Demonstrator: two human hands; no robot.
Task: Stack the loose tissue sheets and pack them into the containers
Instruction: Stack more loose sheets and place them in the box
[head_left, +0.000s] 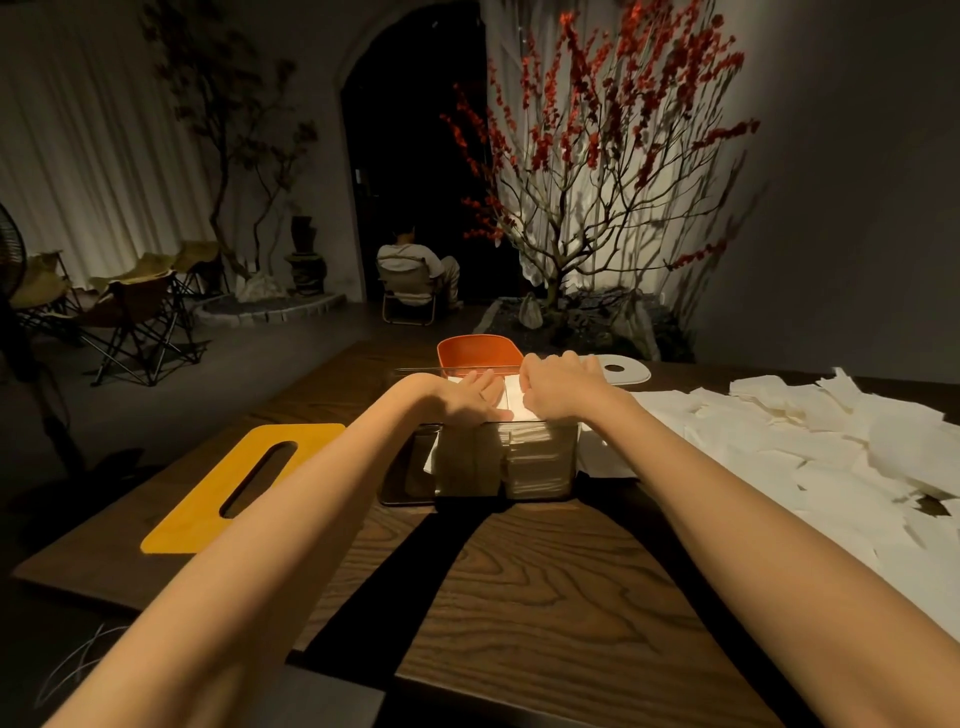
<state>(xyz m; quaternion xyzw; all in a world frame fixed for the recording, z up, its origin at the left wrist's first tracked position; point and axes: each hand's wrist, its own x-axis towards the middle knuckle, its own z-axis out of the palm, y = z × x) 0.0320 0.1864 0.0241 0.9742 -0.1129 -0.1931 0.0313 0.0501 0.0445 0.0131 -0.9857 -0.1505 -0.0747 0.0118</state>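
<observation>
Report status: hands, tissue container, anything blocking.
Left hand and right hand pressing white tissue stack into clear plastic container. Loose white tissue sheets still piled right. Yellow slotted lid off, left. Nothing blocking.

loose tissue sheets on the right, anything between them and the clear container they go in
Nothing visible blocks the way. The loose tissue sheets lie on the table right beside the clear container, whose top is open. Only the left hand and right hand are over it, pressing on the stack already inside.
</observation>
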